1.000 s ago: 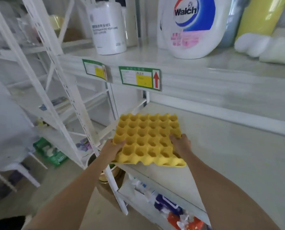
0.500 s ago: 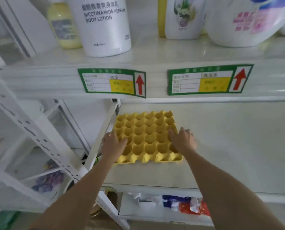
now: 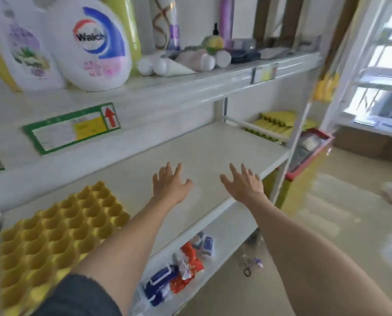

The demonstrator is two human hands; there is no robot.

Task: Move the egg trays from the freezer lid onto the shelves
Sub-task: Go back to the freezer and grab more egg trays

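Both hands, left hand [image 3: 169, 187] and right hand [image 3: 244, 187], hovering spread, empty; yellow egg tray [image 3: 53, 233] overhanging shelf [image 3: 213, 151] edge, risking falling.

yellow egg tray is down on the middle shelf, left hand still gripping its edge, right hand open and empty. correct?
Not quite. In the head view the left hand is not on the yellow egg tray; it is open, fingers spread, off to the tray's right above the bare middle shelf. The rest holds: the tray lies on that shelf and the right hand is open and empty.
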